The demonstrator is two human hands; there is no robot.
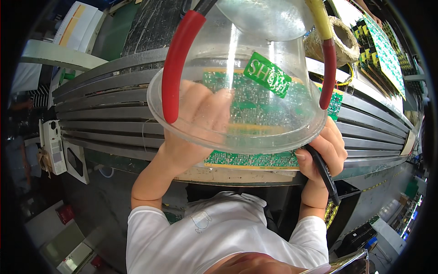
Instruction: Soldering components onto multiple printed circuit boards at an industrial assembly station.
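Several green circuit boards, joined in one panel (253,160) with yellowish strips, lie in front of me on grey metal rails. A clear plastic cone-shaped cover (237,147) with a green label hangs between my eyes and the panel, so much of it shows only through the plastic. Behind this cover, my left hand (194,121) is at the panel's left side, its fingers bent and pressed together; what they hold, if anything, is hidden. At the panel's right front edge, my right hand (326,150) is closed around a black pen-like tool (323,169), whose tip is hidden.
Red-sleeved arms (182,64) flank the plastic cover. A wrapped roll (344,40) and a stack of upright circuit boards (381,55) stand at the far right. Papers (77,27) lie far left. Below them is a white box-shaped device (54,147).
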